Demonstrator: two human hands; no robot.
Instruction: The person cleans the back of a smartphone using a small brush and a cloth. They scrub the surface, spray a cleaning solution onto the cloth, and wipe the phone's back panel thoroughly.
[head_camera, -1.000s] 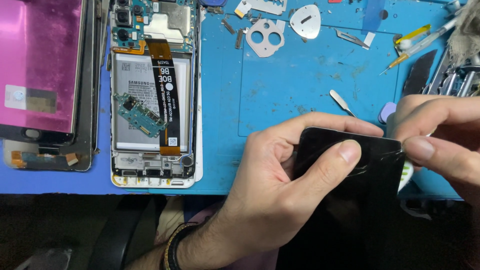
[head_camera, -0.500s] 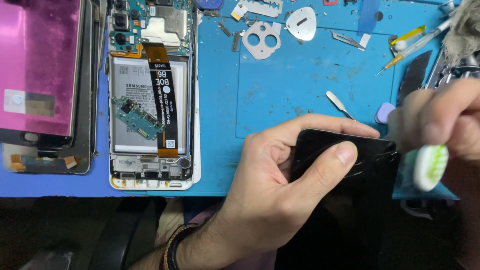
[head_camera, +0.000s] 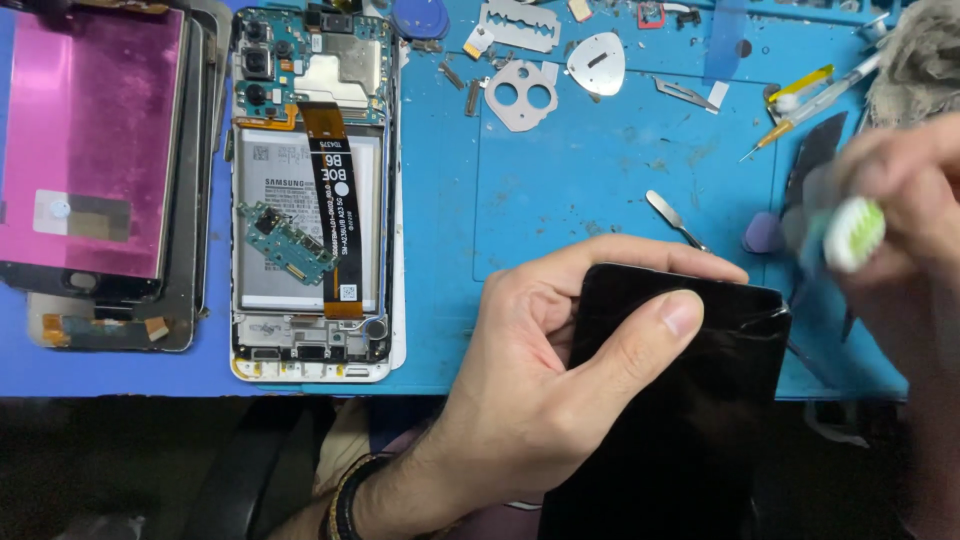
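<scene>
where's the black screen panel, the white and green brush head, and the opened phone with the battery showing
black screen panel (head_camera: 690, 420), head view, middle of its dark glass face
white and green brush head (head_camera: 853, 233), head view, on the bristle end
opened phone (head_camera: 290, 225), head view, on the exposed battery

A blue mat (head_camera: 600, 180) covers the worktop, under bright and even light. Below its front edge the floor (head_camera: 110, 470) is dark and unclear.
</scene>
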